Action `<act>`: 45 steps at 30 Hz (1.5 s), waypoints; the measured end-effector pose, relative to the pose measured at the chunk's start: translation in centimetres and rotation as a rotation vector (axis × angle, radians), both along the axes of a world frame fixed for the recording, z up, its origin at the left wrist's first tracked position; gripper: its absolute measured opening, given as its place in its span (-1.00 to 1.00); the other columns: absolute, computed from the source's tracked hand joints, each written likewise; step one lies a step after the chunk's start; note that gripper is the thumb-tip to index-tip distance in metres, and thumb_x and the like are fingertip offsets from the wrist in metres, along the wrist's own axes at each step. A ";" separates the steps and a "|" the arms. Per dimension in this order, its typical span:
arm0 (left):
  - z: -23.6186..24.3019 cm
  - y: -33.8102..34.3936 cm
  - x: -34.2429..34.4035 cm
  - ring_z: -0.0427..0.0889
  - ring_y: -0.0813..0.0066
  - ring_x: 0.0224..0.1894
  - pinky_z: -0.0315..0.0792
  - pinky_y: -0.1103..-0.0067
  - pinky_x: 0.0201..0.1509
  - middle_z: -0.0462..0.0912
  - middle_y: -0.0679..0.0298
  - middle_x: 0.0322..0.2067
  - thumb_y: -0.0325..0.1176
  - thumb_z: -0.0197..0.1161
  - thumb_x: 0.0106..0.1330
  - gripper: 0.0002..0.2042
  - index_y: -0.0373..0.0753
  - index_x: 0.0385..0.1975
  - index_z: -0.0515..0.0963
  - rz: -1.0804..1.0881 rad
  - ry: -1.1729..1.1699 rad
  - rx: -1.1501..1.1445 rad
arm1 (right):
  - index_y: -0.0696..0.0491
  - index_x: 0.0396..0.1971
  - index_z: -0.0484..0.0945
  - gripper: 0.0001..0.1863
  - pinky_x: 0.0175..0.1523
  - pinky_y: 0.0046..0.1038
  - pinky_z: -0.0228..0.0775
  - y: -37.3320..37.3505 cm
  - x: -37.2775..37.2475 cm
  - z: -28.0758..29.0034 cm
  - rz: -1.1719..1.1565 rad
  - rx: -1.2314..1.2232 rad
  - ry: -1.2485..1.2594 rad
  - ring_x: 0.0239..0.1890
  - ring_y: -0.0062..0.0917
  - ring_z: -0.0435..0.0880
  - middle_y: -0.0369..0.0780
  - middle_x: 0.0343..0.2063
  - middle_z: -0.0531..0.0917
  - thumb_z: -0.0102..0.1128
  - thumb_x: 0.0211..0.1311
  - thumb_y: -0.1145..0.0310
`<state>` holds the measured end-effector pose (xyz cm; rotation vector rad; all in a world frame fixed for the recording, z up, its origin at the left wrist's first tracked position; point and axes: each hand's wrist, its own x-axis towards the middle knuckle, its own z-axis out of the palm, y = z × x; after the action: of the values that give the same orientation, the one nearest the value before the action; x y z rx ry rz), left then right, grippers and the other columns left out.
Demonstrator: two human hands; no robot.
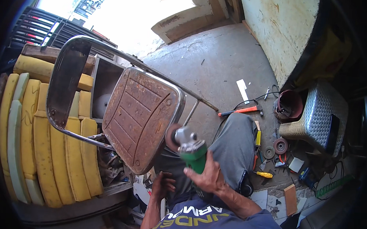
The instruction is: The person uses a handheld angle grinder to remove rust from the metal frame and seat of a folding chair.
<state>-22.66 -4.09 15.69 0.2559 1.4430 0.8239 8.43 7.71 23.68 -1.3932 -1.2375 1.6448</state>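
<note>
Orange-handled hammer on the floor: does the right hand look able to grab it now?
Probably not: the right hand holds a green-and-silver angle grinder, and the grey-trousered right knee lies between that hand and the hammer.

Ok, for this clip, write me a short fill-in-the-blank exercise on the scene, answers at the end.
1. The right hand grips an angle grinder with a ____ body.
2. The metal chair seat is heavily marked with brown ____.
3. Most of the cushions standing in a row are coloured ____.
4. In the picture, the screwdriver lies to the ____ of the grinder.

Missing words: green; rust; yellow; right.
</note>
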 end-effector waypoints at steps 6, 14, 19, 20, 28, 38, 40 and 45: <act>0.0 0.1 0.3 0.77 0.13 -0.49 0.70 0.33 -0.46 0.75 -0.06 -0.33 0.21 0.05 0.49 -0.36 -0.38 0.11 0.46 0.004 0.014 -0.006 | 0.23 0.19 0.25 -0.18 0.05 -0.13 0.57 -0.1 0.0 -0.4 0.006 -0.009 0.075 -0.04 0.05 0.74 0.17 -0.17 0.70 0.47 0.14 0.03; 0.3 0.1 0.4 0.77 0.14 -0.48 0.70 0.34 -0.46 0.75 -0.05 -0.32 0.18 0.02 0.51 -0.38 -0.38 0.11 0.46 0.006 -0.012 0.000 | 0.24 0.19 0.29 -0.19 0.08 -0.18 0.56 -1.6 -0.4 -1.4 0.025 0.020 0.115 -0.04 -0.02 0.75 0.13 -0.16 0.70 0.47 0.14 0.02; 0.3 0.3 0.5 0.76 0.13 -0.49 0.70 0.33 -0.46 0.74 -0.06 -0.31 0.17 0.01 0.52 -0.39 -0.38 0.11 0.46 0.015 0.004 0.007 | 0.24 0.17 0.32 -0.21 0.06 -0.19 0.56 0.7 0.3 -1.0 -0.037 -0.040 0.084 -0.04 -0.06 0.76 0.10 -0.16 0.72 0.46 0.14 0.03; 0.3 0.4 0.5 0.76 0.13 -0.49 0.70 0.33 -0.46 0.74 -0.06 -0.31 0.17 0.00 0.52 -0.39 -0.38 0.11 0.46 0.011 0.006 0.008 | 0.23 0.17 0.33 -0.21 0.05 -0.19 0.56 -0.1 0.0 -1.2 -0.031 -0.045 0.100 -0.05 -0.06 0.76 0.09 -0.17 0.72 0.46 0.13 0.02; 0.3 0.5 0.7 0.77 0.13 -0.48 0.70 0.33 -0.47 0.75 -0.04 -0.32 0.18 0.01 0.52 -0.38 -0.38 0.12 0.46 -0.013 0.015 0.018 | 0.24 0.21 0.25 -0.15 0.11 -0.10 0.53 1.0 0.1 -1.3 -0.054 -0.051 0.153 -0.01 0.09 0.71 0.21 -0.13 0.67 0.45 0.13 -0.01; 0.4 0.4 0.9 0.76 0.15 -0.51 0.70 0.34 -0.48 0.75 -0.03 -0.35 0.17 0.03 0.51 -0.40 -0.35 0.09 0.49 -0.003 0.035 0.017 | 0.24 0.18 0.28 -0.18 0.05 -0.15 0.56 2.1 0.3 -2.8 -0.114 -0.009 0.169 -0.06 0.02 0.74 0.16 -0.19 0.69 0.42 0.14 -0.04; 0.3 0.2 0.6 0.77 0.14 -0.48 0.71 0.33 -0.45 0.74 -0.05 -0.32 0.18 0.02 0.51 -0.38 -0.39 0.10 0.46 0.000 0.015 0.019 | 0.25 0.14 0.30 -0.21 0.04 -0.15 0.56 2.0 0.6 -1.9 -0.109 -0.027 0.151 -0.05 -0.01 0.75 0.13 -0.18 0.70 0.42 0.15 -0.03; 0.2 0.3 0.3 0.77 0.13 -0.48 0.71 0.32 -0.45 0.74 -0.06 -0.32 0.18 0.03 0.51 -0.37 -0.40 0.11 0.45 -0.017 0.006 0.004 | 0.22 0.09 0.33 -0.26 0.04 -0.16 0.57 1.2 0.4 -1.8 -0.105 0.026 0.182 -0.05 -0.07 0.76 0.09 -0.17 0.71 0.44 0.14 -0.01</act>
<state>-22.40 -3.78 15.86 0.2735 1.4432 0.8128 8.82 8.87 21.93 -1.2407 -1.0602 1.6373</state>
